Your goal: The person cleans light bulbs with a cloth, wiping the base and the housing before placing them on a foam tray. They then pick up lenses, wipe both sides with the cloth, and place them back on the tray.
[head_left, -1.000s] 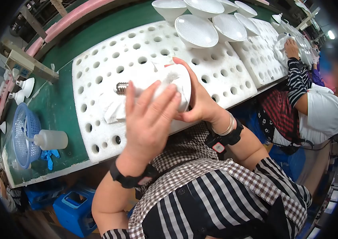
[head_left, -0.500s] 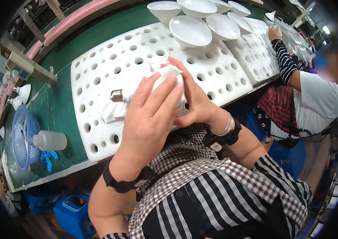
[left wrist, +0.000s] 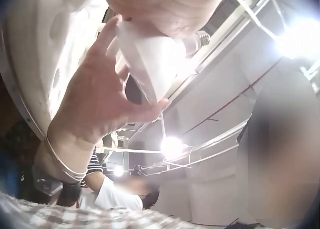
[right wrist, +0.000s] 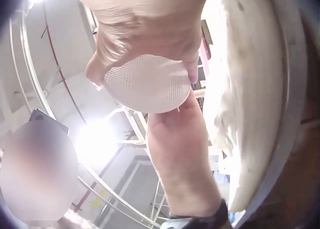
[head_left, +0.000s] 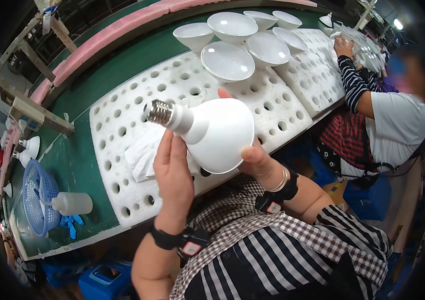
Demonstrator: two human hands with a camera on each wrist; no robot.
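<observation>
the left hand (head_left: 172, 170) has its fingers clasped on the white lamp bulb (head_left: 217, 132) near its neck; the right hand (head_left: 257, 159) has its fingers clamped on the wide rim (screw base pointing up-left), above the foam tray (head_left: 122, 125).

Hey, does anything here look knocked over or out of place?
The translucent plastic bottle lies on its side on the green belt, beside the blue mesh basket; no spill shows. A crumpled white cloth sits on the holed white foam tray. The white cone-shaped lamp between the left hand and right hand looks intact.
</observation>
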